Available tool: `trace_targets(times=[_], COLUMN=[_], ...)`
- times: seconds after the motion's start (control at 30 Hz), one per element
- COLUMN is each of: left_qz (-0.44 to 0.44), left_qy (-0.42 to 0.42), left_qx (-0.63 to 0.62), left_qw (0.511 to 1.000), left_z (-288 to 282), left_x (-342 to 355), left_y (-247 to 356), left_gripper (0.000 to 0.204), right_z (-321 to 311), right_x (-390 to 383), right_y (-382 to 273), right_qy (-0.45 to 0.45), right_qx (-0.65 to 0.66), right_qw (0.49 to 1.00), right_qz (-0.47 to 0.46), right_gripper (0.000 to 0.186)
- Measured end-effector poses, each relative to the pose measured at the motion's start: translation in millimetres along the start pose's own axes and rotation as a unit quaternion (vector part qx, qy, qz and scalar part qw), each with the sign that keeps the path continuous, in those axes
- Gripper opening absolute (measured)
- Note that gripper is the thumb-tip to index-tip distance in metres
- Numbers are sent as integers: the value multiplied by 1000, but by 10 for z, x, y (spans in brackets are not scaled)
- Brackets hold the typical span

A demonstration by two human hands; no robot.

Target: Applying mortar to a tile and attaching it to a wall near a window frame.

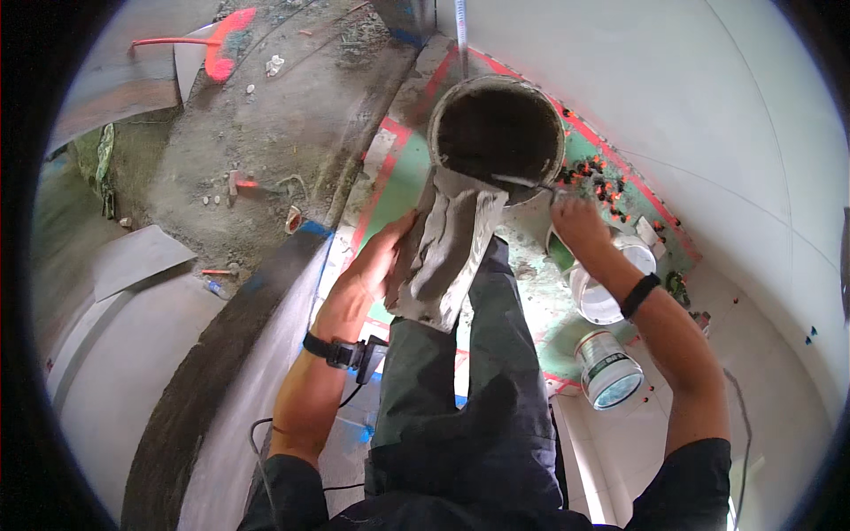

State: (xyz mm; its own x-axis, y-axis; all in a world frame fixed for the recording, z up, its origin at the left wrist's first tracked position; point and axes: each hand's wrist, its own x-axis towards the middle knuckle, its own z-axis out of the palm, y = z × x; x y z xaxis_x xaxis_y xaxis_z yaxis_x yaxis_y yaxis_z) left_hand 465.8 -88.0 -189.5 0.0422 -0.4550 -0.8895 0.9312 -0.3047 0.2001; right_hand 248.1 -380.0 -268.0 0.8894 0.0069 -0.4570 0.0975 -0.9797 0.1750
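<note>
The left hand [382, 252] grasps a rectangular slab [416, 279] coated in ridged grey paste [456, 226], which hides the near rim of a crusted, round bucket [435, 133]. The right hand [582, 227] clenches what seems a metal trowel [515, 180]; white tubs [611, 347] crowd nearby.

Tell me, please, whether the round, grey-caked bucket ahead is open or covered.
Open: the bucket has no lid, and its dark inside shows.

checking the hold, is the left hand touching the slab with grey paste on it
Touching: the head view shows the left hand pressed against the left edge of the slab, with no gap between them.
</note>
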Motion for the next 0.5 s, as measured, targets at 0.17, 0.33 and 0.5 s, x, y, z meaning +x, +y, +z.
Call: trace_targets(times=[0.17, 0.33, 0.5], left_qz=[73, 152, 164], left_qy=[-25, -31, -52], left_qx=[-70, -77, -65], left_qw=[995, 985, 983], left_z=[2, 49, 310], left_x=[57, 33, -64], left_y=[137, 241, 330], left_gripper=[56, 57, 64], right_z=[424, 391, 272], right_x=[14, 137, 152], right_y=[-698, -662, -565], right_qy=[-117, -51, -8], right_qx=[116, 186, 287], right_qw=[986, 981, 955], right_qz=[-6, 12, 69], right_gripper=[16, 22, 40])
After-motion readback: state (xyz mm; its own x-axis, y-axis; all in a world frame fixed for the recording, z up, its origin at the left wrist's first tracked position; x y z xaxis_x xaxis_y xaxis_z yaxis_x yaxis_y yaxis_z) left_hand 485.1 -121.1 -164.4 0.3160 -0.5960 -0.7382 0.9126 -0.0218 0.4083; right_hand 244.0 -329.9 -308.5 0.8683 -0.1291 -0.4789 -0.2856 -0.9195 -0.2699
